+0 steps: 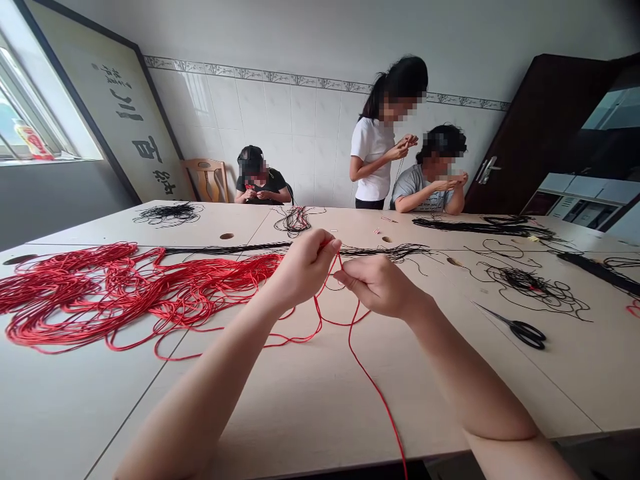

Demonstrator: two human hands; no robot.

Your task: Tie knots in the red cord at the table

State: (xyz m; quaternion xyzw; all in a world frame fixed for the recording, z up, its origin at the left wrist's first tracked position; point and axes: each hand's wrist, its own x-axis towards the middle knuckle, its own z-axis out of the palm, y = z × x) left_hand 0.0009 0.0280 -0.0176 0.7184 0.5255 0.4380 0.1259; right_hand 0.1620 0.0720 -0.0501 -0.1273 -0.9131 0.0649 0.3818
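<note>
The black-handled scissors [523,332] lie half-open or nearly shut, I cannot tell which, on the pale table [290,413], and everything else can be placed from them. To the left of the scissors, raised above the tabletop, the left hand [311,263] has its thumb and curled forefinger pinched together on a red cord [376,390]. The right hand [377,285], between the left hand and the scissors, is likewise closed on the cord with thumb against bent fingers, and a short piece stretches between the two grips. The cord is thus left of the scissors, partly in the air; below the hands it forms loose loops, and one strand runs down over the near edge of the table. Farther left of the scissors spreads a large heap of red cord [165,287], with a long row of black cords [230,250] just behind it. Just beyond the scissors sits a black tangle [535,285] with a spot of red in it, and farther beyond lies a black bundle [465,227]. On the far side of the table from the scissors, a person in grey [420,190] and a person in black [267,187] sit, while a person in white [375,150] stands between them, each with both hands raised close together
</note>
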